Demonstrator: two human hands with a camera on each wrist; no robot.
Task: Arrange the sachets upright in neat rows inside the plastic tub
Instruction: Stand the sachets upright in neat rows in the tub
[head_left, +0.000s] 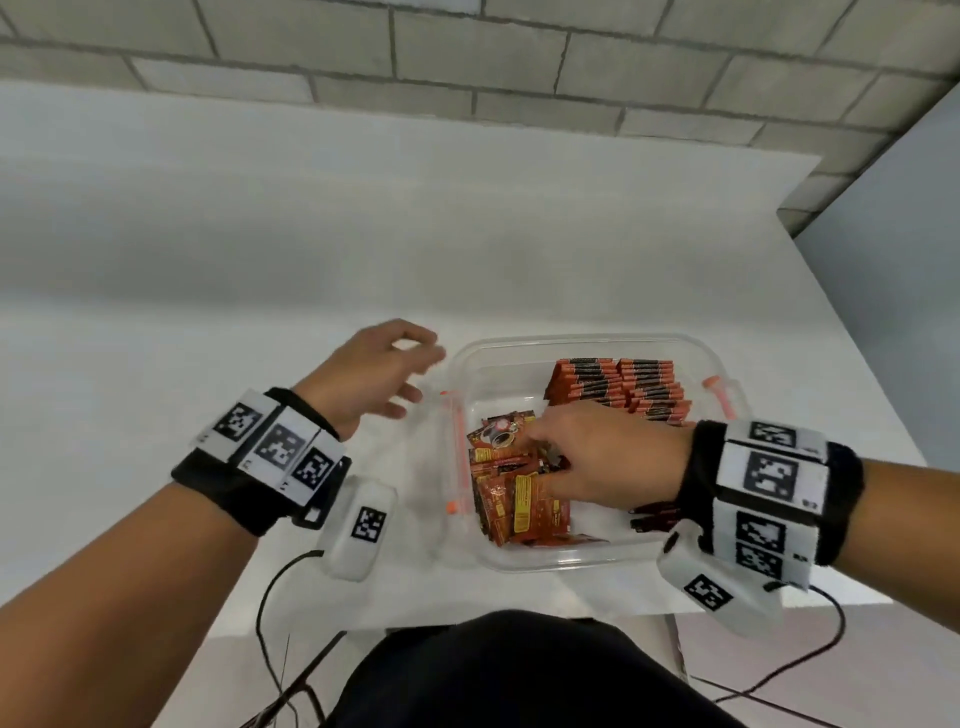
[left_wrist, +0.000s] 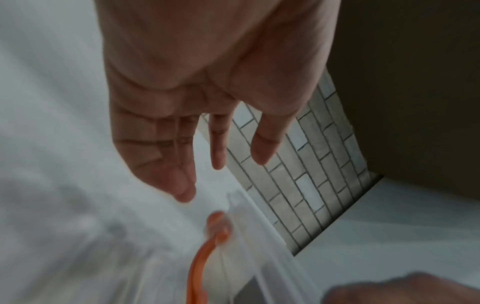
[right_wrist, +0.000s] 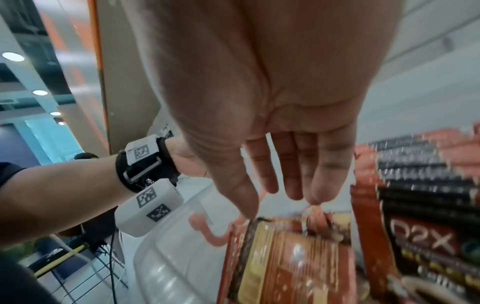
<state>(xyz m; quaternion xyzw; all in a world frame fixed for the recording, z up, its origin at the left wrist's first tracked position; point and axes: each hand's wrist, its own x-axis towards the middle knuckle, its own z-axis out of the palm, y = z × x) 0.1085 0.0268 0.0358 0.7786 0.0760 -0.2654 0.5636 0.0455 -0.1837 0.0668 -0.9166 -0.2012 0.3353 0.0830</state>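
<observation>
On the white table (head_left: 208, 291), head view: clear plastic tub (head_left: 582, 557) with orange latches (head_left: 459, 431), sachets inside, red-orange foil with black bands and yellow panels. Far-right of tub: two neat rows (head_left: 623, 387) standing on edge, top seams up, packed face to face, rows running near-to-far. Near-left of tub: loose pile (head_left: 511, 499) lying flat and overlapping, long axes mixed, mostly near-to-far. Right hand (head_left: 597, 457) reaches into the tub over the pile, fingertips down among the loose sachets; can't tell from here if it grips one. Left hand (head_left: 374, 374) hovers just outside the tub's left wall, fingers spread and relaxed, holding nothing. Left wrist view: left hand (left_wrist: 182, 102) open, fingers straight, apart from the tub rim (left_wrist: 259, 236) and latch (left_wrist: 205, 253) below it; blurred. Right wrist view: right hand (right_wrist: 272, 123) with fingers straight and close together, tips at the top edge of a loose sachet (right_wrist: 285, 257); no clamp visible. Upright rows (right_wrist: 420, 174) at right, seams up.
</observation>
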